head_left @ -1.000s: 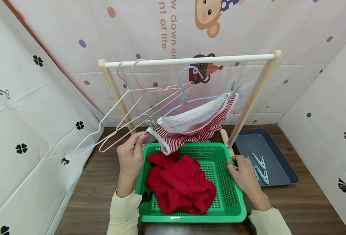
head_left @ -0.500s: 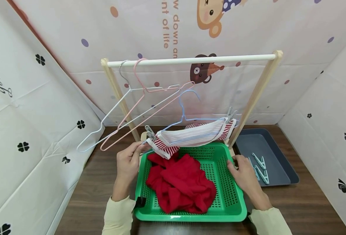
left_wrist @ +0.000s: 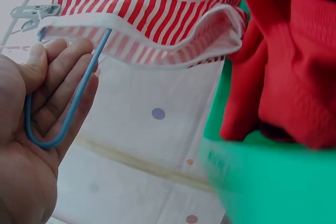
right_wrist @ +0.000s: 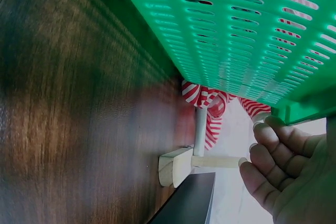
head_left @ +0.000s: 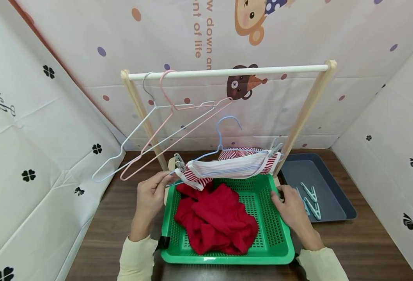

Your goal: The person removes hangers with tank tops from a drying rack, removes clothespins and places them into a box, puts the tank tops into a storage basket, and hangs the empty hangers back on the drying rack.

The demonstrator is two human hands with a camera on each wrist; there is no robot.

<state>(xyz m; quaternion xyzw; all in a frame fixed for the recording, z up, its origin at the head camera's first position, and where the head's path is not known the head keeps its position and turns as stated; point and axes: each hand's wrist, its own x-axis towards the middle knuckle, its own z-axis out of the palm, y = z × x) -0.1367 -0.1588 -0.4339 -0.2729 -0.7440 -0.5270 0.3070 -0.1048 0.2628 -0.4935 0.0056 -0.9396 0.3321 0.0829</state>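
Gripping blue hanger (left_wrist: 79,95) end with left fingers (left_wrist: 63,72), striped garment (left_wrist: 152,17) just beyond.

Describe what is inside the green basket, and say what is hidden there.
Inside the green basket lies a crumpled heap of red cloth, left of centre. Bare slotted floor shows to its right. The floor beneath the heap is covered.

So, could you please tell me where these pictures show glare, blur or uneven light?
In the head view, light is fairly even, with a small white glint on the near rim of the basket; in the left wrist view, the basket is blurred up close, the striped cloth crisper; in the right wrist view, the table darkens toward the top left.
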